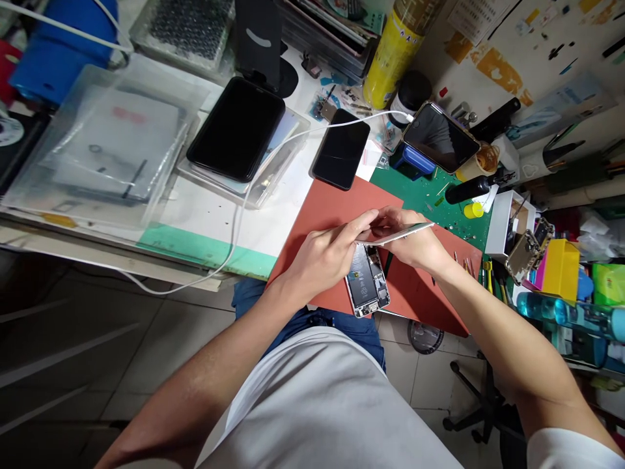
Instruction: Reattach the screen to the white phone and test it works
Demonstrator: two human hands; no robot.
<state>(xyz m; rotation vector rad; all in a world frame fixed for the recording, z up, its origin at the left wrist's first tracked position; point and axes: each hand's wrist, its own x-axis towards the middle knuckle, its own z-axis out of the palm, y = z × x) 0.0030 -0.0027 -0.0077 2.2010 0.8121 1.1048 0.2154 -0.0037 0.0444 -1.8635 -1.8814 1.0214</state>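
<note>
An opened phone (367,281) lies on the reddish-brown mat (336,208), its dark battery and inner parts showing. Above its far end, a thin phone screen panel (405,232) is tilted up, seen almost edge-on. My right hand (407,242) grips the panel from behind, its fingers partly hidden. On the near left side, my left hand (332,251) has its fingers closed at the panel's left end, over the phone's upper edge. Whether the panel is still joined to the phone body by a cable cannot be made out.
A black phone (237,129) rests on a clear case at left; another dark phone (340,150) lies beyond the mat. A white cable (239,221) runs to a propped phone (441,137). Small tools (488,273) and a yellow box (560,268) stand at right.
</note>
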